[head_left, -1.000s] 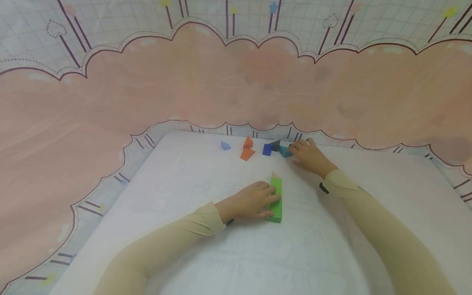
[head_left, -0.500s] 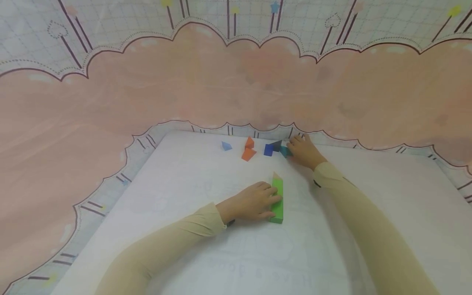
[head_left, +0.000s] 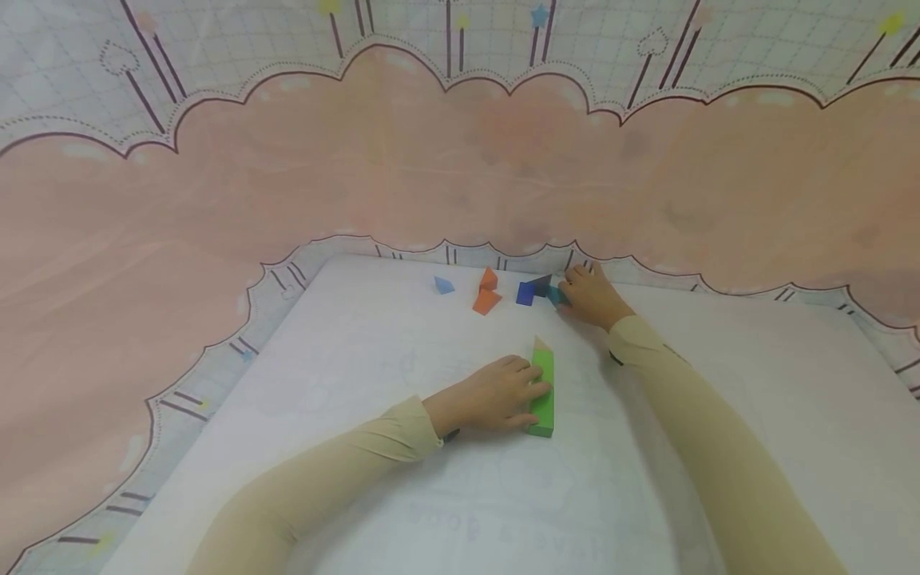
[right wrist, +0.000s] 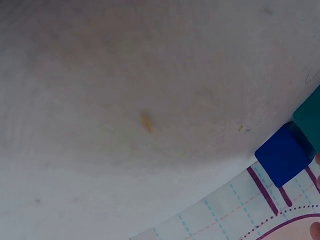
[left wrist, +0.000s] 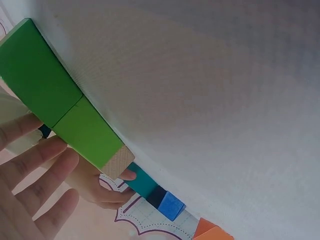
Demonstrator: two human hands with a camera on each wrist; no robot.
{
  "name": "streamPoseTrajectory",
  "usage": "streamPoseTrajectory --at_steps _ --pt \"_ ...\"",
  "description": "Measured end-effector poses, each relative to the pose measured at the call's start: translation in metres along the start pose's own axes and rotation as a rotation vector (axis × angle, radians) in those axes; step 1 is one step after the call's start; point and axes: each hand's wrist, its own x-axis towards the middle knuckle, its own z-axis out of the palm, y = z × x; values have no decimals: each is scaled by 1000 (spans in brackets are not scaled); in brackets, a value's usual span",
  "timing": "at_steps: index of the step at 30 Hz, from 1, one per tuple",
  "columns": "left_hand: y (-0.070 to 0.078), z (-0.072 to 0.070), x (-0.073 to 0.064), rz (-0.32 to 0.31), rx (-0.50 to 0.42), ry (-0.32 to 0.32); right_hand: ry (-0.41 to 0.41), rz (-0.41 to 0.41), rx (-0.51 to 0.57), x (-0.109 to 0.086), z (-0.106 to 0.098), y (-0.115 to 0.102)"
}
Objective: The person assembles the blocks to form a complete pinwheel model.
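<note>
Two green blocks lie end to end in the middle of the white table, a darker one (left wrist: 40,70) and a lighter one (left wrist: 90,132) with a bare-wood end face. My left hand (head_left: 496,391) rests against them in the head view, fingers spread and fairly straight over the top and near side. Farther back, my right hand (head_left: 592,295) pinches a teal block (head_left: 556,295); thumb and a finger show on either side of it in the left wrist view. A blue block (head_left: 525,294) and a dark block (head_left: 541,285) stand just left of it.
Two orange blocks (head_left: 486,301) lie close together left of the blue one. A light blue block (head_left: 444,285) is farther left. Behind the table's far edge hangs a patterned peach and white cloth (head_left: 431,176). Faint printing shows on the white tabletop (head_left: 402,511).
My right hand has shifted slightly left, its fingers closing from a spread pose onto the teal block. My left hand keeps its place on the green blocks.
</note>
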Motion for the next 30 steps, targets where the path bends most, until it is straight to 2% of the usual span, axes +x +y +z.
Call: streamPoseTrajectory --at_steps 8,20,30 --pt "1 0 1 -1 15 -10 -13 -17 57 -5 1 -1" --pt "3 -4 0 1 39 3 17 -76 109 -23 -3 -13" --pt "4 -5 -1 -8 26 -3 101 -139 148 -42 -5 -25"
